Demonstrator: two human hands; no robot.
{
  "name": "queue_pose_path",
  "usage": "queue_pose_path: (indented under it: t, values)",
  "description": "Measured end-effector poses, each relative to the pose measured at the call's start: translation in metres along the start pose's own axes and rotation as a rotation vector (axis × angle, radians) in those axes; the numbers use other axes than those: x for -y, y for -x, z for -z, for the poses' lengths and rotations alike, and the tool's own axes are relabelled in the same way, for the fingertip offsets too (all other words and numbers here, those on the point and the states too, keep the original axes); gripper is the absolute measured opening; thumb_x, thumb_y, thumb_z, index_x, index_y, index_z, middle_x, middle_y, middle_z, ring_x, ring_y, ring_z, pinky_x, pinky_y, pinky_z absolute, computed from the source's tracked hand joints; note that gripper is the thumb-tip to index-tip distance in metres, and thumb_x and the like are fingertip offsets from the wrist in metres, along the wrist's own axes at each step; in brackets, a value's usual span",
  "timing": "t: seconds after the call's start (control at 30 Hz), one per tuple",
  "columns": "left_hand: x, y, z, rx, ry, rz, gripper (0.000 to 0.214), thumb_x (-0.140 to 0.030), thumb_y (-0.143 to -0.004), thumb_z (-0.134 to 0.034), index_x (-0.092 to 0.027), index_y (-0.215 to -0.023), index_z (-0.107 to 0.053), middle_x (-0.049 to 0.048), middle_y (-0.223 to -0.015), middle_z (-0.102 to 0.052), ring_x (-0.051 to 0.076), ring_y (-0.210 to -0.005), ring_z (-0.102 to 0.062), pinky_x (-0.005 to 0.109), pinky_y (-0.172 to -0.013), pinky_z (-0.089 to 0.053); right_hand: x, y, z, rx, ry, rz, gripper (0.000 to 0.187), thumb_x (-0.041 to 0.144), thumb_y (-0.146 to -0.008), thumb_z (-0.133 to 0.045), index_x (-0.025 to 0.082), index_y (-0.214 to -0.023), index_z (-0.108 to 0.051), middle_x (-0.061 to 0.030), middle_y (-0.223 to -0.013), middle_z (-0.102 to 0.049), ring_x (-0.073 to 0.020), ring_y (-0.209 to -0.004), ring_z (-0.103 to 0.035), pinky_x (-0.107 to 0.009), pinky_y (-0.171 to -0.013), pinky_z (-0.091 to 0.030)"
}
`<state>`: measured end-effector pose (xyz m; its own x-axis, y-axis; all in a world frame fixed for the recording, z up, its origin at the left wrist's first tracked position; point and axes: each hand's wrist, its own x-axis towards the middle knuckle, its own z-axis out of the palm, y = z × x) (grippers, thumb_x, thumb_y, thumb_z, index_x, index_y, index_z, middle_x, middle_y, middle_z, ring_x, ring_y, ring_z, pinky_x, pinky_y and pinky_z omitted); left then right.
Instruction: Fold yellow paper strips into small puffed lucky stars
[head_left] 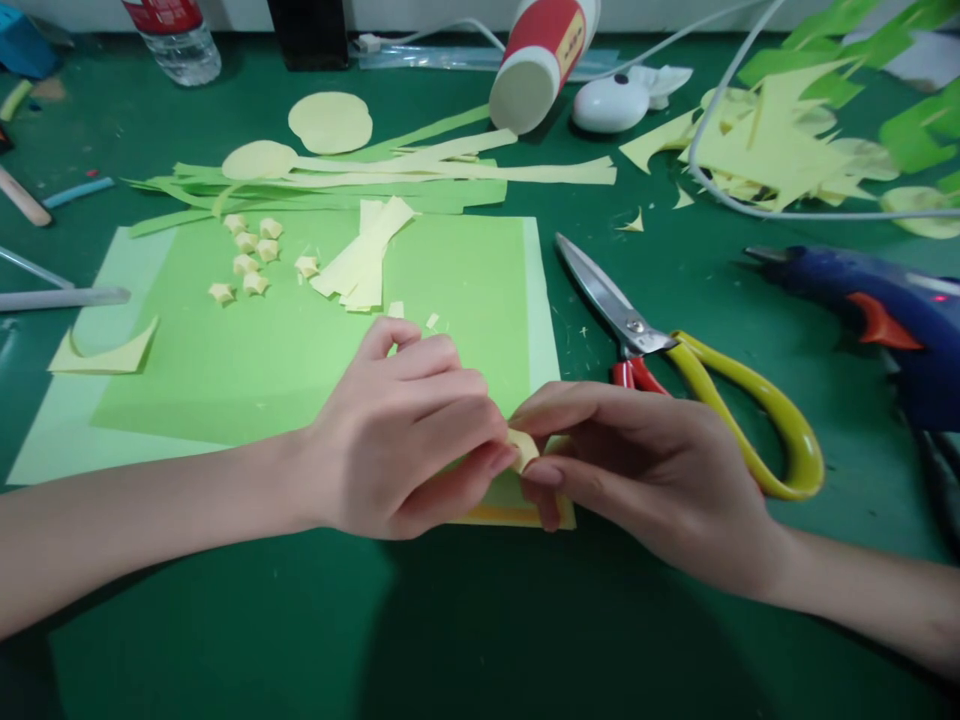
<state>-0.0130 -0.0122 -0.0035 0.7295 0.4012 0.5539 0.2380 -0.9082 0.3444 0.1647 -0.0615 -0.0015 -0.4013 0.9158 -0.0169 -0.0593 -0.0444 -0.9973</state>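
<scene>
One paper fold [524, 452] left of scissors [654, 341], corner pointing at right hand [645, 465], long axis unclear. Left hand [416, 435] curled, pinching it; right half-open, thumb and fingertip on it.

Peripheral objects on a green tabletop [225, 630].
Ahead and to the right of the right hand [645, 475], a blue glue gun [840, 290]; well beyond that hand, a white rounded device [611, 103] and a paper cup [534, 50] on its side. Far beyond the left hand [420, 430], a red-labelled bottle [180, 50].
</scene>
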Motion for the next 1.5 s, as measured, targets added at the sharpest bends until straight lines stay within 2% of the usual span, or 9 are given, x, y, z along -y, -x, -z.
queue_pose_path:
  t: [0.27, 0.47, 0.7, 0.8, 0.9, 1.03, 1.1, 1.27, 1.5]
  values:
    - [-0.001, -0.002, -0.002, -0.053, -0.117, -0.038, 0.018, -0.014, -0.077, -0.049, -0.018, -0.060, -0.044, -0.0077, -0.052, -0.053, 0.008, -0.053, -0.041, 0.028, -0.062, -0.030, 0.000, -0.001, 0.000, -0.009, 0.008, -0.017, 0.005, 0.013, -0.075, -0.059, 0.016, -0.078, -0.056, 0.0006, -0.066, -0.055, -0.0072, -0.050, -0.057, -0.015, -0.044, -0.053]
    - [0.000, -0.004, 0.002, -0.020, 0.078, -0.054, 0.021, -0.014, -0.080, -0.046, -0.018, -0.060, -0.044, -0.0048, -0.051, -0.051, 0.009, -0.055, -0.043, 0.027, -0.057, -0.033, 0.001, 0.002, 0.004, 0.065, 0.018, 0.055, 0.015, 0.010, -0.077, -0.056, 0.019, -0.088, -0.059, -0.0017, -0.077, -0.057, -0.0079, -0.055, -0.058, -0.017, -0.046, -0.052]
    - [0.005, -0.001, 0.003, 0.046, 0.228, 0.024, 0.013, -0.020, -0.083, -0.051, -0.020, -0.070, -0.049, -0.0066, -0.065, -0.056, 0.009, -0.066, -0.046, 0.028, -0.067, -0.032, 0.001, 0.000, 0.007, 0.037, 0.054, 0.108, 0.020, 0.006, -0.073, -0.061, 0.020, -0.087, -0.060, -0.0013, -0.078, -0.058, -0.0080, -0.063, -0.056, -0.015, -0.049, -0.051]
    - [0.007, -0.001, 0.001, 0.013, 0.196, 0.012, 0.016, -0.025, -0.085, -0.050, -0.019, -0.070, -0.049, -0.0068, -0.063, -0.055, 0.009, -0.064, -0.045, 0.028, -0.066, -0.031, 0.000, -0.001, 0.008, 0.012, 0.109, 0.138, 0.024, 0.007, -0.072, -0.062, 0.022, -0.091, -0.060, -0.0013, -0.082, -0.057, -0.0085, -0.068, -0.055, -0.015, -0.050, -0.050]
    - [0.008, -0.001, 0.001, 0.056, 0.182, 0.029, 0.014, -0.027, -0.085, -0.049, -0.019, -0.074, -0.049, -0.0063, -0.064, -0.057, 0.010, -0.065, -0.047, 0.027, -0.066, -0.031, 0.000, -0.001, 0.009, 0.013, 0.170, 0.163, 0.028, 0.011, -0.073, -0.063, 0.023, -0.097, -0.058, -0.0016, -0.083, -0.057, -0.0089, -0.066, -0.056, -0.017, -0.050, -0.050]
    - [0.009, 0.000, 0.002, 0.033, 0.095, 0.028, 0.024, -0.036, -0.088, -0.041, -0.019, -0.073, -0.049, -0.0057, -0.063, -0.057, 0.010, -0.064, -0.048, 0.029, -0.066, -0.029, 0.002, 0.000, 0.009, 0.015, 0.315, 0.252, 0.020, 0.011, -0.075, -0.061, 0.021, -0.092, -0.058, -0.0019, -0.079, -0.057, -0.0101, -0.067, -0.056, -0.019, -0.051, -0.049]
    - [0.009, 0.000, 0.001, -0.004, 0.017, -0.029, 0.028, -0.041, -0.088, -0.039, -0.019, -0.074, -0.050, -0.0055, -0.064, -0.059, 0.010, -0.064, -0.049, 0.030, -0.068, -0.028, 0.003, -0.001, 0.009, -0.009, 0.374, 0.300, 0.018, 0.011, -0.075, -0.061, 0.020, -0.090, -0.057, -0.0022, -0.078, -0.057, -0.0099, -0.066, -0.056, -0.020, -0.051, -0.049]
    - [0.008, 0.001, 0.001, -0.040, -0.240, -0.215, 0.016, -0.027, -0.085, -0.049, -0.019, -0.072, -0.050, -0.0062, -0.061, -0.058, 0.010, -0.059, -0.048, 0.030, -0.063, -0.027, 0.005, -0.002, 0.009, -0.007, 0.467, 0.399, 0.013, 0.008, -0.075, -0.060, 0.013, -0.087, -0.055, -0.0037, -0.075, -0.057, -0.0082, -0.062, -0.055, -0.019, -0.052, -0.049]
    - [0.006, 0.001, 0.003, -0.041, -0.342, -0.238, 0.012, -0.016, -0.083, -0.050, -0.019, -0.071, -0.049, -0.0081, -0.057, -0.056, 0.009, -0.058, -0.048, 0.031, -0.060, -0.026, 0.006, -0.004, 0.011, 0.016, 0.523, 0.430, 0.010, 0.009, -0.076, -0.059, 0.011, -0.085, -0.055, -0.0034, -0.073, -0.057, -0.0064, -0.060, -0.055, -0.016, -0.053, -0.048]
